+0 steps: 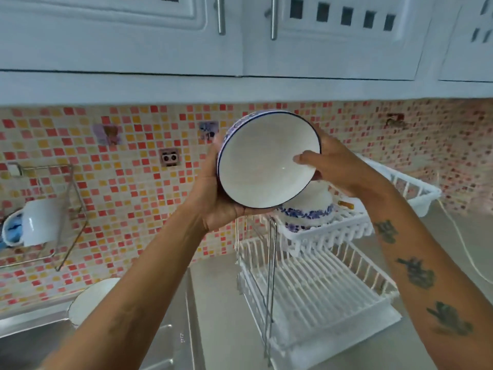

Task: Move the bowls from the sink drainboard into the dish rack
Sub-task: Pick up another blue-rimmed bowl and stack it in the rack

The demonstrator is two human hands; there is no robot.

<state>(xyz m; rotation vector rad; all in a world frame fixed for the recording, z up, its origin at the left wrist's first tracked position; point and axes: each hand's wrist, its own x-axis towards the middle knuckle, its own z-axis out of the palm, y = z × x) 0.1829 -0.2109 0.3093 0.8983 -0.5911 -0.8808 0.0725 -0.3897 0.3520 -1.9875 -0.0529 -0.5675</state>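
Observation:
A white bowl with a dark blue rim and blue floral outside [262,161] is held up in the air, tilted with its inside facing me. My left hand [213,201] cups it from below and behind. My right hand [338,166] grips its right rim, thumb inside. Just below it, an upturned blue-and-white bowl [306,206] rests on the upper tier of the white two-tier dish rack [328,231]. Another white bowl [90,300] stands on the steel sink drainboard [34,340] at lower left, partly hidden by my left forearm.
The rack's lower tier [320,295] holds nothing. A white mug [40,222] hangs on a wire wall rack [66,217] at the left. White wall cabinets [240,36] hang overhead. A white cable [464,247] runs along the steel counter at the right.

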